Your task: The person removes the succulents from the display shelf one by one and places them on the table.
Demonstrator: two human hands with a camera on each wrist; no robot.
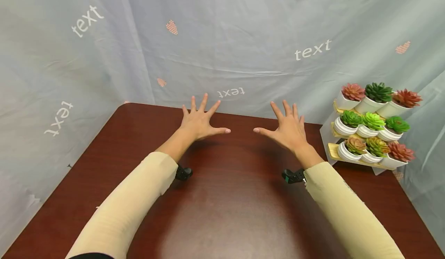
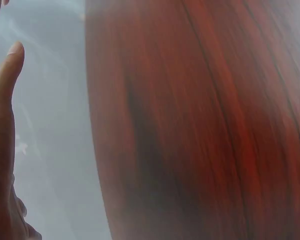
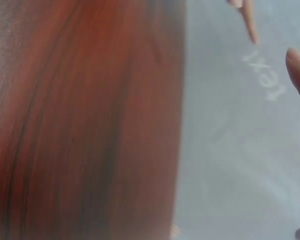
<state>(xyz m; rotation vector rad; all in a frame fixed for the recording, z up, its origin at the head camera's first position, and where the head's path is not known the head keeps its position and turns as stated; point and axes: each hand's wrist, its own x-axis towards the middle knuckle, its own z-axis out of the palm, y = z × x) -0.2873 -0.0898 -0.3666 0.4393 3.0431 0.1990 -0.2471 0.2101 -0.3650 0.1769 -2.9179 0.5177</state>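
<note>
Both forearms are covered by pale sleeves (image 1: 121, 203). The left hand (image 1: 199, 123) and right hand (image 1: 290, 131) are held above the surface (image 1: 222, 205), toward its far edge, with fingers spread and released. At the far right corner, potted succulents (image 1: 372, 121) are carried on a tiered stand (image 1: 333, 151). Beyond, a grey curtain (image 1: 243, 31) is hung.
</note>
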